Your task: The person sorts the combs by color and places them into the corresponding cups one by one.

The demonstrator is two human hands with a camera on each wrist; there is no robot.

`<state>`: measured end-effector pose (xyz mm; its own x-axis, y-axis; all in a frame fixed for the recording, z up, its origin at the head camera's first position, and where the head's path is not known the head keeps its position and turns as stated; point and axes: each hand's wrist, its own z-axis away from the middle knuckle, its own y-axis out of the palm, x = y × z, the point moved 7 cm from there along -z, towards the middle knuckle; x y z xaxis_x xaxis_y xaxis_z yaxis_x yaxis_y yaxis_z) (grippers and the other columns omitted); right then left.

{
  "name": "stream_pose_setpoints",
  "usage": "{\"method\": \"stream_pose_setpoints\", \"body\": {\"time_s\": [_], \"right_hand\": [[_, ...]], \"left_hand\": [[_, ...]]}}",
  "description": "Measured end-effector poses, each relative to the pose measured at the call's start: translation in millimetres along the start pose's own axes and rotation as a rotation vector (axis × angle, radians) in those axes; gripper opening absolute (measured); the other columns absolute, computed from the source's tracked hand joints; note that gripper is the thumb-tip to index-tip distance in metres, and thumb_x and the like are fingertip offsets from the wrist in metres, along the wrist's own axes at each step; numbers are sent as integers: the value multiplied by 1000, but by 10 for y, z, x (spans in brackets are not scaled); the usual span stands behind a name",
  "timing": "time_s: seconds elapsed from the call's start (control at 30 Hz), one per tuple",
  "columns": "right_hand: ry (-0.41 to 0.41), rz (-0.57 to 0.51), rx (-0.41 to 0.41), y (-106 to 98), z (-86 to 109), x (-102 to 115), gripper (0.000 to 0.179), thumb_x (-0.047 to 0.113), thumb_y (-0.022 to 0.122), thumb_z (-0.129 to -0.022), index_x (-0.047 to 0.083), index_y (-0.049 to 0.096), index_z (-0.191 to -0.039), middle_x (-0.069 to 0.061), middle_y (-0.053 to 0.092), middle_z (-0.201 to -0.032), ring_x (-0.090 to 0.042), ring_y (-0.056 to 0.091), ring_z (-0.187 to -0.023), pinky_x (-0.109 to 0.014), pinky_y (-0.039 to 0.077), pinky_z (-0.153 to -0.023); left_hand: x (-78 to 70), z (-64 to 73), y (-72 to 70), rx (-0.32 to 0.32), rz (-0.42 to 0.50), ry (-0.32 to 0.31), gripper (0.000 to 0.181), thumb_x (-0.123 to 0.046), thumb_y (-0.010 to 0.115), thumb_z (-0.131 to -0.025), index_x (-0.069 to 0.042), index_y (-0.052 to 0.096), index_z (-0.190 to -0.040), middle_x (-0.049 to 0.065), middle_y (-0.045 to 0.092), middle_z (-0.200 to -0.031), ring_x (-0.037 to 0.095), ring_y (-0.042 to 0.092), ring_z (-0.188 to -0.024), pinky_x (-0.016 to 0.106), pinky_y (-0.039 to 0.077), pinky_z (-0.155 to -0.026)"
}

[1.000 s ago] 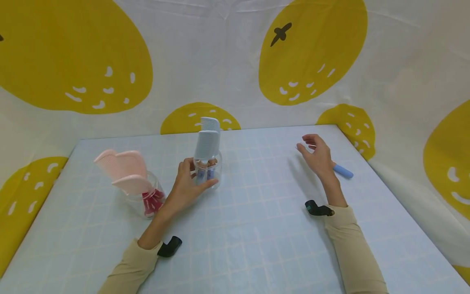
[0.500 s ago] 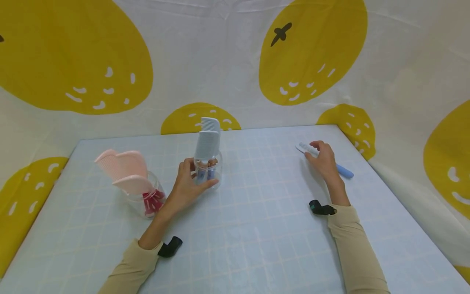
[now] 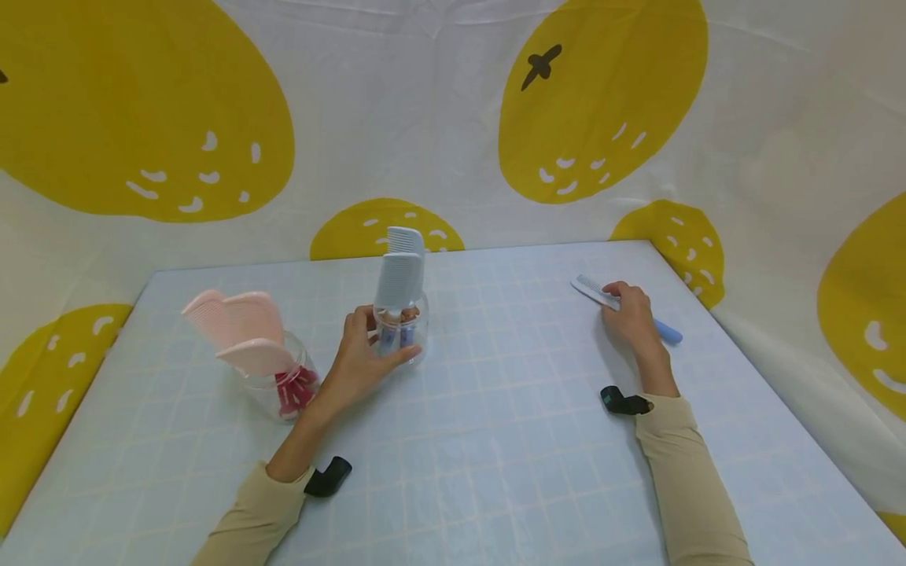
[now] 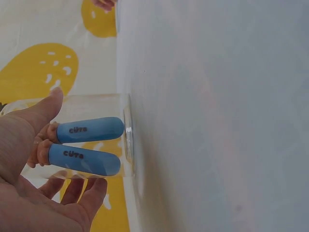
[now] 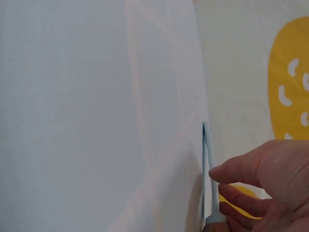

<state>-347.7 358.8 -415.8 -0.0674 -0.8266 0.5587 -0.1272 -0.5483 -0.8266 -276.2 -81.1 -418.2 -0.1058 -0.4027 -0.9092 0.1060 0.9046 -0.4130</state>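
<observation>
In the head view my left hand (image 3: 364,350) grips a clear glass jar (image 3: 422,322) with light-blue combs (image 3: 399,281) standing in it, teeth ends up. Through the glass in the left wrist view show two blue handles (image 4: 90,128) with dark lettering; my thumb and fingers lie on either side of the jar. Far to the right, my right hand (image 3: 632,318) pinches another light-blue comb (image 3: 589,288) at its middle, low over the table. Seen edge-on in the right wrist view, this comb (image 5: 210,154) has my thumb (image 5: 236,170) against it; its blue handle (image 3: 668,332) sticks out past the hand.
Left of my left hand stands a second glass jar (image 3: 265,393) holding pink combs (image 3: 248,322) with red handles, close to my forearm. A pale blue checked cloth covers the table (image 3: 481,440). Behind hangs a white curtain (image 3: 396,102) with yellow shapes.
My right hand has moved down and slightly right along the comb, uncovering its toothed end, and closed its fingers at the middle. The left hand and both jars have stayed in place.
</observation>
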Motion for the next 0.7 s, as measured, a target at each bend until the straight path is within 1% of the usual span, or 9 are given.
{"method": "stream_pose_setpoints", "body": {"time_s": [0.17,0.43,0.53,0.7], "right_hand": [[-30,40,16,-6,-8,-23,42,-8,48,-93,-14,51,-134,-38,48,-133,-54,41,-127,-65,32,-112],[21,108,47,-53,34,-66,43,-7,47,-92,-14,48,-135,-40,45,-132,-58,42,-122,-69,34,-106],[22,113,40,-69,47,-76,42,-8,46,-92,-15,48,-134,-40,46,-130,-56,43,-123,-68,35,-108],[13,95,12,-95,74,-78,39,-9,45,-92,-14,53,-130,-37,51,-127,-53,46,-120,-66,37,-108]], "left_hand": [[-1,5,4,-1,-8,-4,82,-25,82,-90,-4,27,-147,17,32,-145,36,37,-136,56,33,-118],[-5,15,7,-2,-3,1,83,-25,82,-90,-5,27,-148,17,32,-146,35,38,-134,56,33,-118],[-3,20,5,-3,-5,2,83,-25,83,-90,-5,26,-148,17,32,-146,35,38,-134,56,33,-118],[-3,23,3,0,-1,0,84,-26,83,-90,-6,26,-149,17,32,-145,35,38,-134,55,33,-119]]}}
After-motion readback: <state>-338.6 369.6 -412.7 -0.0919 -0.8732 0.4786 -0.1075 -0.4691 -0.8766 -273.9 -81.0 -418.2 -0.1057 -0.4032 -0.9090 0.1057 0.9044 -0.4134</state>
